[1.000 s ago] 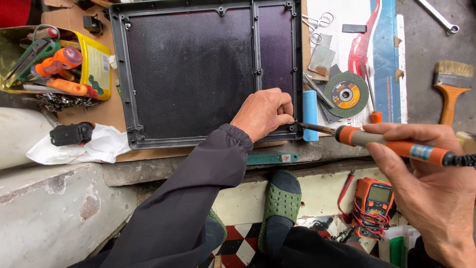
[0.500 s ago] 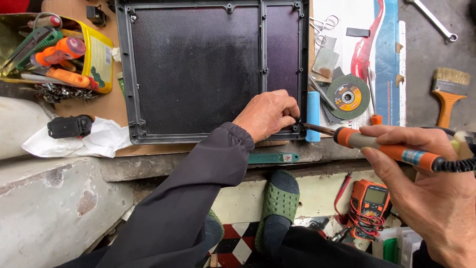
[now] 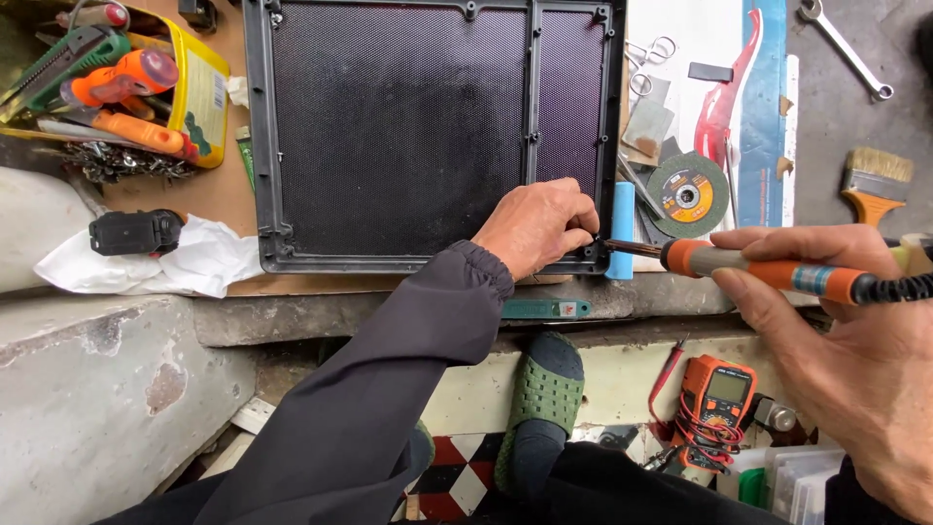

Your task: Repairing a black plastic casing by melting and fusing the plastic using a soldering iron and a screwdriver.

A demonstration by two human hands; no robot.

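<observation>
Beside yellow labelled tub (image 3: pixel 199 102): dark panel (image 3: pixel 408 136), hands soldering.

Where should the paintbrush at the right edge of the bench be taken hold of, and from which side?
Probably by the orange handle of the paintbrush, coming from the right hand's side, the near side. The brush lies flat with bristles pointing away and handle toward the person. The handle's near end is hidden behind the hand and the soldering iron it holds, so that tool would need setting down first.
</observation>
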